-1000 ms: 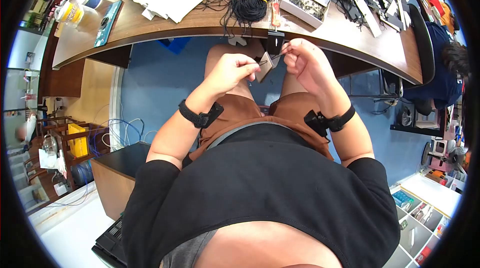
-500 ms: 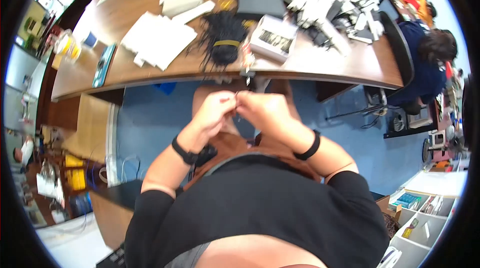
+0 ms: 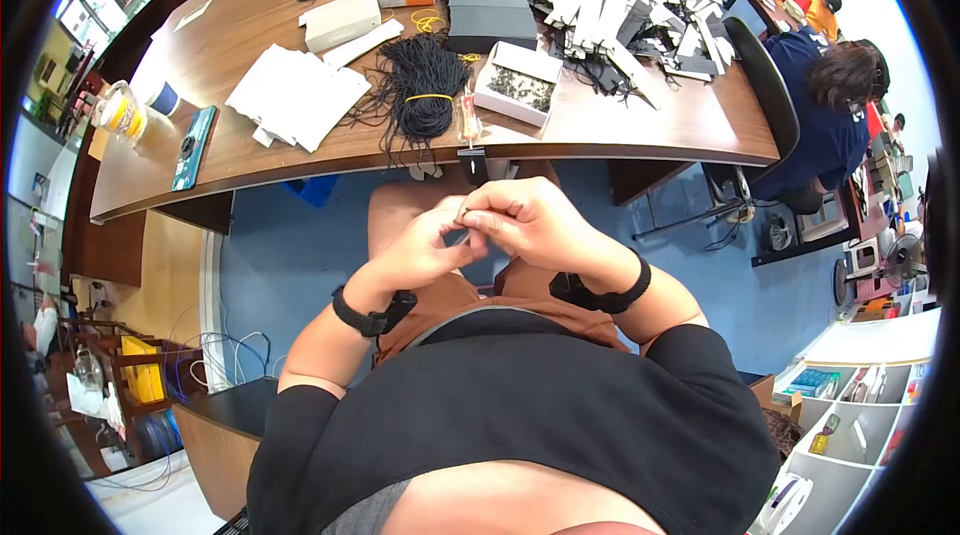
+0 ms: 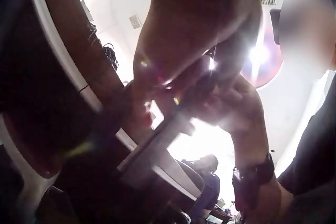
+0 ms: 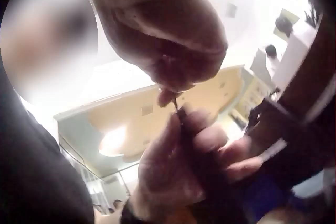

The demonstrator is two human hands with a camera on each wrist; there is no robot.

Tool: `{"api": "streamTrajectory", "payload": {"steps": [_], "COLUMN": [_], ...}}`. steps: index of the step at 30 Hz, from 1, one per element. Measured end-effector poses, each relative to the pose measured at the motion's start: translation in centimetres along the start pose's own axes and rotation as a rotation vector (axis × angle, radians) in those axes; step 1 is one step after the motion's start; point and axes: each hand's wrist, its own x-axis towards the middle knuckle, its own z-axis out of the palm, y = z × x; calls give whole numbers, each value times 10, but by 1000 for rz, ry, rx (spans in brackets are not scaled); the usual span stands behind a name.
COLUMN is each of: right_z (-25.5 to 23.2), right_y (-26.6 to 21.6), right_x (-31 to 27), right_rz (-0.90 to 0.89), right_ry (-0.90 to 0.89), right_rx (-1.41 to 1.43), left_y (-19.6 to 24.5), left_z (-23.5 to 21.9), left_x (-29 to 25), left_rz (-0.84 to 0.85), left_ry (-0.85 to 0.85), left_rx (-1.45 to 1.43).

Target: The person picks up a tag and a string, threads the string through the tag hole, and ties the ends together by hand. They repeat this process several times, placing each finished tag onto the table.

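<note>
In the head view my hands meet in front of the table edge, above the lap. My left hand (image 3: 428,247) holds a dark flat tag (image 5: 202,163), seen in the right wrist view running down past the fingers. From the tag's top end a short thin black cord (image 5: 176,101) reaches up to my right hand (image 3: 532,222), whose thumb and fingertips pinch it. The left wrist view shows the long tag (image 4: 157,134) slanting below both hands, dim and blurred. A bundle of black cords (image 3: 415,85) with a yellow band lies on the table ahead.
The table (image 3: 640,135) holds a white box of small dark pieces (image 3: 518,85), a pile of white and black tags (image 3: 620,15), white sheets (image 3: 295,95) and a teal phone (image 3: 194,148). A black piece (image 3: 472,165) sits at the table's edge. Another person (image 3: 825,125) sits at right.
My hands, apart with the cord stretched between them a second ago, have come together at the fingertips. The head view has tilted up, showing more of the table.
</note>
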Motion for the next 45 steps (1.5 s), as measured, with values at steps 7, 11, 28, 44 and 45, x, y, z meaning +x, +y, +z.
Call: {"api": "streamTrajectory", "payload": {"steps": [7,11,28,44,45], "right_z": [-25,-28,-167,22,24], "right_y": [5,30,51,50,57], "right_x": [-6,-8,10,10,8], "right_rz": [-153,71,56,241,288], "right_ry": [479,226,905,226,189], "right_rx": [-336,1122,107,313,309], "left_y": [4,18,33,-2,-8], "left_z": [9,7,-127,-17,-15], "left_x": [10,11,-3,1,1], "left_rz": [360,507,149,462,398], "left_ry": [395,380,1048,528,476], "left_rx": [912,1087,1639,1059,983]}}
